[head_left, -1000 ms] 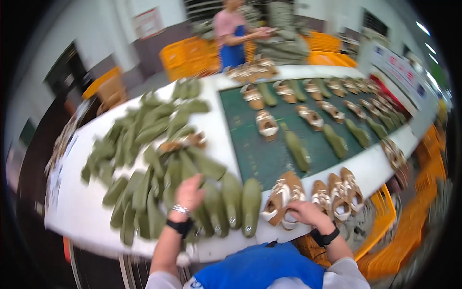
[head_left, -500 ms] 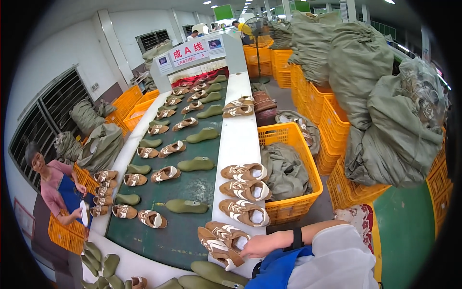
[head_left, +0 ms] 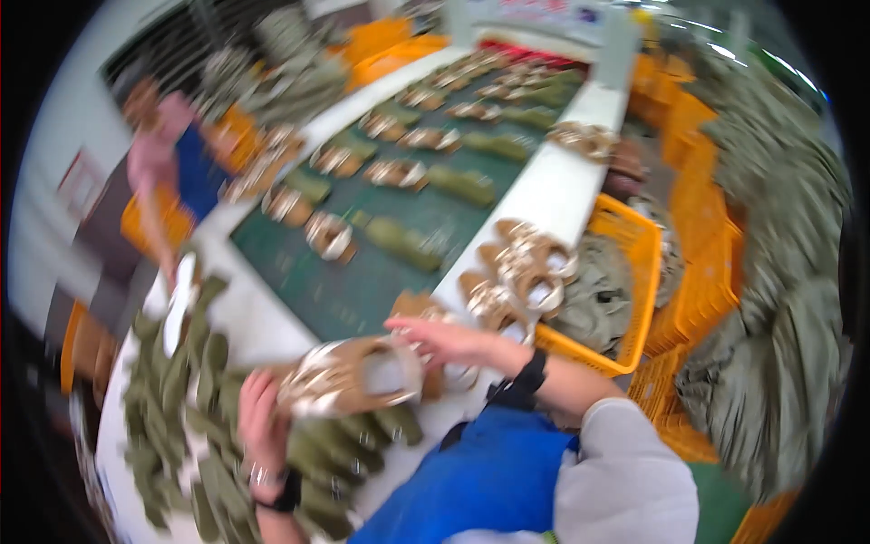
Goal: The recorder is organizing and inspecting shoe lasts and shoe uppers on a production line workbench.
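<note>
Tan sandal (head_left: pixel 355 376), held over the tabletop (head_left: pixel 254 317) at 7 o'clock: your left hand (head_left: pixel 258 419) grips its heel end, your right hand (head_left: pixel 444 343) grasps its toe end; olive insoles (head_left: pixel 181 399) lie beneath.

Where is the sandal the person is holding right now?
The sandal is low in the head view, left of centre, held between both hands above the green insoles, near the white table edge.
</note>
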Demonstrator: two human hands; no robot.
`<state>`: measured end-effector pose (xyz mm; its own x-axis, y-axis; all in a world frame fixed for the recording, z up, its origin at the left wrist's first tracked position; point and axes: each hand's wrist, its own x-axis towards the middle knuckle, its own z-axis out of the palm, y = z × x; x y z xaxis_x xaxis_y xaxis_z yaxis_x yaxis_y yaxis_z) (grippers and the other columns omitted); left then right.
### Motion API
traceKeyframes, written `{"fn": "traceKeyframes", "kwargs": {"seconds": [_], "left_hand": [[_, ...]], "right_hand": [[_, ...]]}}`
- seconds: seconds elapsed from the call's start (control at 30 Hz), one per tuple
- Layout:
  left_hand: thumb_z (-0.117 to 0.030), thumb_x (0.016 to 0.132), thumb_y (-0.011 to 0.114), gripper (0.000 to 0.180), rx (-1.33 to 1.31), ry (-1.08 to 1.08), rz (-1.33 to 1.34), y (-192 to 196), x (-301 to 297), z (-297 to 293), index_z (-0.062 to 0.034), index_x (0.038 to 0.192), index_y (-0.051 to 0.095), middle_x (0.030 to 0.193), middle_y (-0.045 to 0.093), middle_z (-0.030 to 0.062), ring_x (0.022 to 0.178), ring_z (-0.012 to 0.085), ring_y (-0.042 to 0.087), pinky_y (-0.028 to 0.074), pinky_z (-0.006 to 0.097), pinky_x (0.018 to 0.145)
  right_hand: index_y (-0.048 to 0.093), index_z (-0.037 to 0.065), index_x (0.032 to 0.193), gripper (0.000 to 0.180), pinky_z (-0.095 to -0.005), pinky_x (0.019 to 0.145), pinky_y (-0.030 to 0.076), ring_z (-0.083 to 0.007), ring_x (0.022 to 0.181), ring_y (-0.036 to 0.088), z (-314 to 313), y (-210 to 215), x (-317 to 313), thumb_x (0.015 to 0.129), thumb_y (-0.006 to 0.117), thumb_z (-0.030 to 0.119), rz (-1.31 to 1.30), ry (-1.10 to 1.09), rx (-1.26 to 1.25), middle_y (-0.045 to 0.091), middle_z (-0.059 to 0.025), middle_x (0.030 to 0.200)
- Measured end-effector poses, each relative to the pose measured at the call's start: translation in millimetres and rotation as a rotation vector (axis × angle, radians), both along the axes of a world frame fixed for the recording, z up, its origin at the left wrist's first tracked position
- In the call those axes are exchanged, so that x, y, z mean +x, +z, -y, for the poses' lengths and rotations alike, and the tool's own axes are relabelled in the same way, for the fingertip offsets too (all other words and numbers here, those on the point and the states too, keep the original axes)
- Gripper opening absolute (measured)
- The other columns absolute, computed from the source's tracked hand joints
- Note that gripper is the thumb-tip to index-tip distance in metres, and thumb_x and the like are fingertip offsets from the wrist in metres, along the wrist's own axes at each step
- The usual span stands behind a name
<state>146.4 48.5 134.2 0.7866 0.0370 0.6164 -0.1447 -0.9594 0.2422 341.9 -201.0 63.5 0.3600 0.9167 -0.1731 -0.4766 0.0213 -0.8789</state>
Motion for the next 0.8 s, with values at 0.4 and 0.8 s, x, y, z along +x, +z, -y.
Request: {"fn": "traceKeyframes", "kwargs": {"seconds": [0.4,0.8], "left_hand": [[-0.014,0.085,0.051,0.059,-1.578,-0.089,0.029,-44,5,88,-0.0055,0.136,0.022,0.133,0.034,0.0111,0.118,0.0211,0.040,0.036,0.035,0.096],[-0.018,0.086,0.056,0.041,-1.833,-0.200,0.093,-60,14,96,0.0004,0.120,0.042,0.115,0.053,0.0100,0.103,0.0183,0.054,0.044,0.033,0.089]], "right_hand": [[0.033,-0.004,0.130,0.056,-0.0271,0.091,0.038,-0.0144,0.109,0.046,-7,13,-57,0.085,0.057,0.019,0.302,-0.216,0.005,0.049,-0.0112,0.120],[0.036,0.007,0.130,0.044,-0.0290,0.083,0.045,-0.0119,0.101,0.052,-5,-2,-45,0.092,0.045,0.026,-0.238,0.161,-0.023,0.052,-0.0035,0.112]]}}
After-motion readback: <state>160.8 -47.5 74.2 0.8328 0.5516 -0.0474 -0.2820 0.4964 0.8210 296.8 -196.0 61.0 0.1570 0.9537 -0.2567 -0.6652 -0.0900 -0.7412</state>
